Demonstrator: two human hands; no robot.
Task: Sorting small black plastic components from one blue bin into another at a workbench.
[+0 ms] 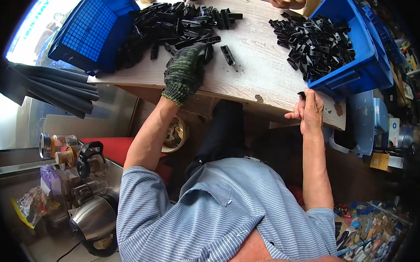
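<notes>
My left hand (185, 72), in a dark green patterned knit glove, is at the near edge of a heap of long black plastic parts (177, 24). Its fingers are curled against a black plastic part (209, 52) there, with the fingertips mostly hidden. One loose part (227, 55) lies by itself just right of the glove. Bare and raised at the table's front edge, my right hand (311, 111) pinches a small black plastic piece (302, 94) between thumb and forefinger. Beyond it, a second heap of smaller black pieces (316, 44) spills from a tipped blue crate (367, 54).
Another blue crate (86, 35) leans at the left end of the white wood-grain table (255, 44). Across the table, a co-worker's hand (281, 0) shows. A steel kettle (94, 218) and jars stand at lower left. Beneath the table is a round bin (176, 135).
</notes>
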